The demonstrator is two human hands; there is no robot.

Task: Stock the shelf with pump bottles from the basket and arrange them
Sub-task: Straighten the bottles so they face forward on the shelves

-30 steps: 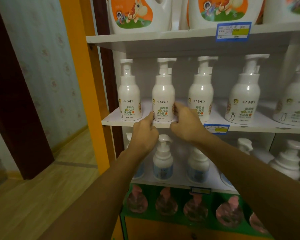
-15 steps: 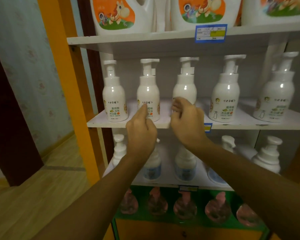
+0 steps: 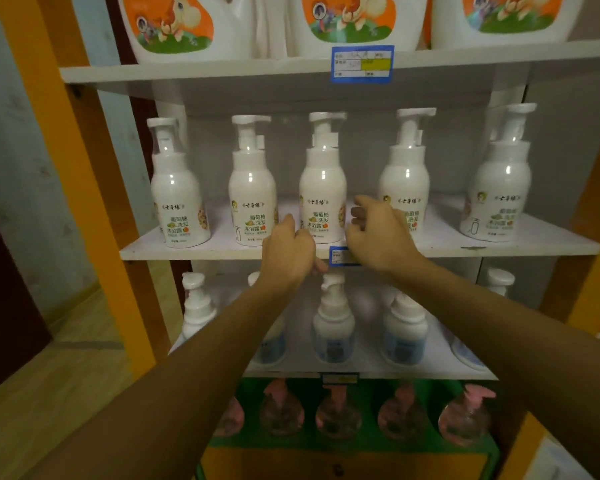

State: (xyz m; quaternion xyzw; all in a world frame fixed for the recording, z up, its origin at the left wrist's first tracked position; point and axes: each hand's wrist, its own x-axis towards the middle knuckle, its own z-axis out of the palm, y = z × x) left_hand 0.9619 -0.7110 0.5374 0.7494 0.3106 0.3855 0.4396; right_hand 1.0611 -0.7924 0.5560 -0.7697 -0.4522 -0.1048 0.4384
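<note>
Flanking third bottle (image 3: 323, 188) now: left hand (image 3: 286, 251) curled loosely at its left base, right hand (image 3: 378, 233) half-open at its right side, neither clearly gripping. Both hands shifted right from second bottle (image 3: 252, 192) a second ago. Five bottles upright along shelf (image 3: 201, 251), evenly spaced. Basket not in view. Judgement: stocking done, straightening row bottle by bottle.

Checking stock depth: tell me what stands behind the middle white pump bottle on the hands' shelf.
Behind the middle pump bottle, a second pump head shows, so another bottle stands there. Its body is covered; further bottles cannot be seen.
</note>
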